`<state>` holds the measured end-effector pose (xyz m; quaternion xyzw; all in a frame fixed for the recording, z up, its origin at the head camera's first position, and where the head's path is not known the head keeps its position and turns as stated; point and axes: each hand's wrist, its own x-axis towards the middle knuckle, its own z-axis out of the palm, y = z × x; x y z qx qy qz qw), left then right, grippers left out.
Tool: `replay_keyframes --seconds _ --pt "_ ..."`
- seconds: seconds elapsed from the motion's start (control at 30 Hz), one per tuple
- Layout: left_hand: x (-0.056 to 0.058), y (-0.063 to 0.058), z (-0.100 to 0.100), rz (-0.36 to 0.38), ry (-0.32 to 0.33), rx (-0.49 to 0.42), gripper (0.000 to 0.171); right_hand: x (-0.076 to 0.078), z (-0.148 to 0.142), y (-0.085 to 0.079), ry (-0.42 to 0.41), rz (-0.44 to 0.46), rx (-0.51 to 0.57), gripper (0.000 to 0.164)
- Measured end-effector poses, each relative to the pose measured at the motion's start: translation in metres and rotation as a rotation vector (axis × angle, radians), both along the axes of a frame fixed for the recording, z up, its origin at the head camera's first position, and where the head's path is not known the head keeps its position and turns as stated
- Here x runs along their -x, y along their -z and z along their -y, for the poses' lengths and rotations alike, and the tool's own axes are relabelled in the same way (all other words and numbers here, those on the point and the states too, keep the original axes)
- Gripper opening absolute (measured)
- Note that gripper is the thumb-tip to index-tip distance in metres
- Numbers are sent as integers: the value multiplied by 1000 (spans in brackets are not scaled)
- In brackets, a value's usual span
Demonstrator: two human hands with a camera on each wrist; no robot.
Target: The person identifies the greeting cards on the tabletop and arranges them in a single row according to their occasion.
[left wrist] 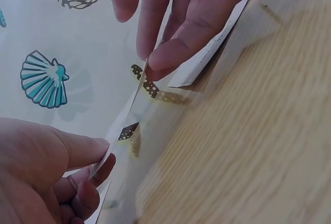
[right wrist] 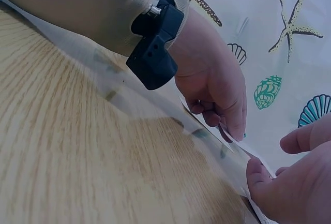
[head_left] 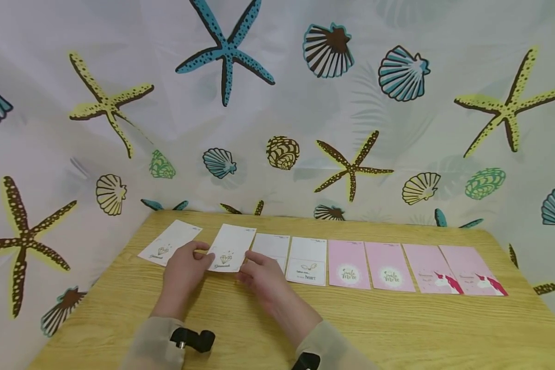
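A white card (head_left: 233,244) with a gold diamond print is held between both hands, tilted up from the wooden table. My left hand (head_left: 185,275) pinches its left edge, thumb on the printed face and fingers behind, as the left wrist view shows. At its right edge, my right hand (head_left: 268,282) pinches the card between thumb and fingertips. A matching diamond card (head_left: 173,239) lies to the left, its lower right part behind the left hand. Just right of the held card is another white card (head_left: 272,244), its lower part hidden by the right hand.
The row continues rightward on the wooden table (head_left: 398,329): a white heart card (head_left: 307,249), two pink "Smile More" cards (head_left: 347,252) (head_left: 385,254) and two pink unicorn cards (head_left: 423,259) (head_left: 462,257). Behind the table hangs a cloth (head_left: 287,108) printed with starfish and shells.
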<state>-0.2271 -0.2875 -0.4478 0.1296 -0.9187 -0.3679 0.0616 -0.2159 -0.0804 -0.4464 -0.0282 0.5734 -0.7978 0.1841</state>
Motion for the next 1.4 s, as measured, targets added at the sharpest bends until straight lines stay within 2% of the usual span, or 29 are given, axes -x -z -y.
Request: replay_keyframes --seconds 0.3,0.7,1.4 --pt "1 7 -3 -6 -41 -15 38 0 -1 4 -2 -19 15 63" --pt "4 10 -6 14 -68 -10 38 -1 0 6 -39 -31 41 68" --pt "5 13 -10 16 -91 46 36 -3 0 6 -46 -25 57 65"
